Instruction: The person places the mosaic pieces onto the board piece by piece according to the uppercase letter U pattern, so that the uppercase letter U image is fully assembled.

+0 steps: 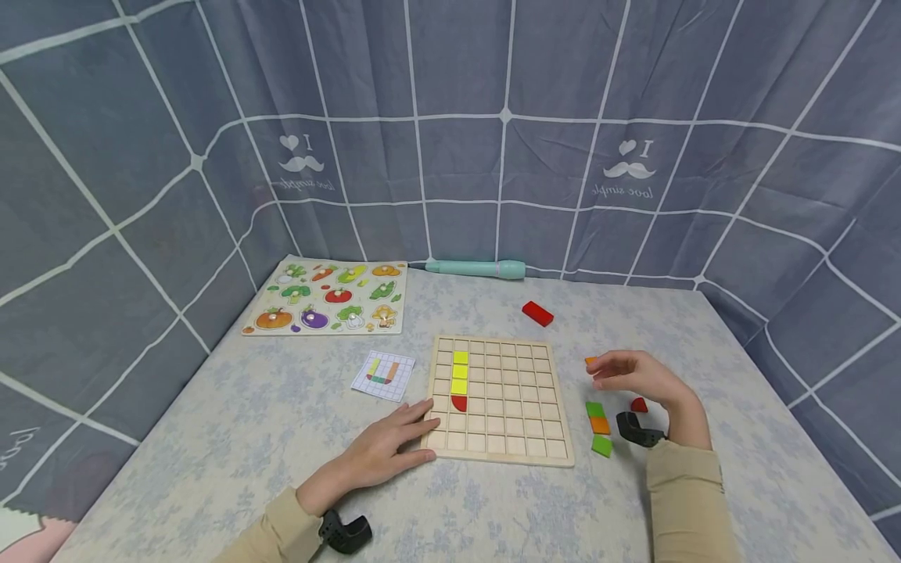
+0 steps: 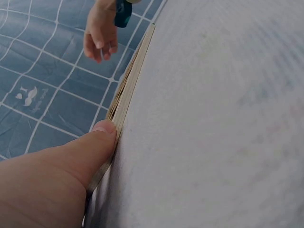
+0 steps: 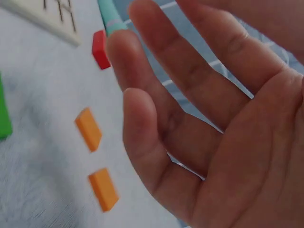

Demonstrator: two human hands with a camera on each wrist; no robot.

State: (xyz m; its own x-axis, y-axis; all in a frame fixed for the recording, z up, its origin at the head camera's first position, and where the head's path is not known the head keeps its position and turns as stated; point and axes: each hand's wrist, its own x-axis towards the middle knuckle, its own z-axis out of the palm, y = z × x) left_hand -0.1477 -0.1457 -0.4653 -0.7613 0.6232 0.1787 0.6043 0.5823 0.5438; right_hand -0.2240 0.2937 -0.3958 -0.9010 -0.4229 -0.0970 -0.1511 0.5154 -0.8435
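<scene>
My left hand (image 1: 387, 450) rests its spread fingers on the left edge of a wooden grid board (image 1: 503, 399). In the left wrist view the thumb (image 2: 97, 147) presses along the board's side (image 2: 130, 90). Set in one column are several yellow squares (image 1: 460, 372) above a red quarter-round piece (image 1: 459, 403). To the right of the board hovers my right hand (image 1: 644, 378), its fingers loosely bent and holding nothing. One orange block (image 1: 590, 360) peeks out by its fingertips. Two orange blocks (image 3: 103, 190) lie on the table in the right wrist view.
Beside the right wrist lie green (image 1: 601, 446) and orange (image 1: 600, 425) blocks and another red piece (image 1: 639, 405). A red block (image 1: 538, 313) is behind the board. A pattern card (image 1: 383, 375), vegetable puzzle (image 1: 331, 297) and teal tube-shaped object (image 1: 475, 269) stand left and back, before the curtain.
</scene>
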